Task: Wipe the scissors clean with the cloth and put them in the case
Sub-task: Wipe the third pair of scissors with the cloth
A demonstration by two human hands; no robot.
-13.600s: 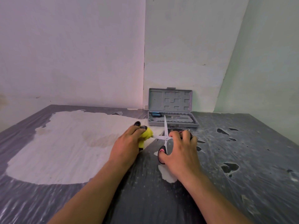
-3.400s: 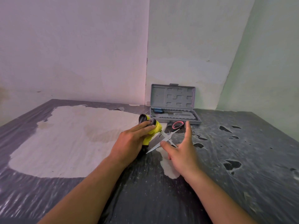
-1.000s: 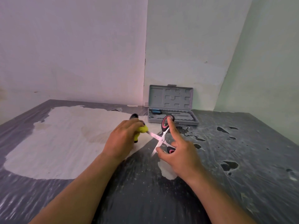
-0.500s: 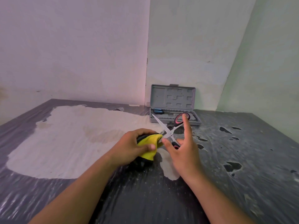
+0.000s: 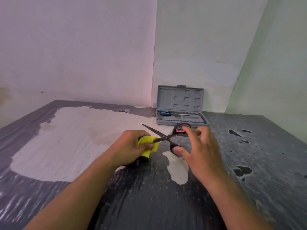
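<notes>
Fingers of left hand (image 5: pixel 127 147) pinched yellow cloth (image 5: pixel 147 144) round one scissors (image 5: pixel 167 137) blade; right hand (image 5: pixel 197 150) gripped handles.
Wiping step; next, probably closing blades, placing in open grey case (image 5: pixel 180 113).

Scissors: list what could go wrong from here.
1. The scissors are spread open; the upper blade is bare and points past the left hand, which could brush its edge.
2. The cloth pinches only the lower blade's tip, so wiping may pull it onto the edge.

Case (image 5: pixel 181 113) open; scissors (image 5: pixel 163 137) in front.
</notes>
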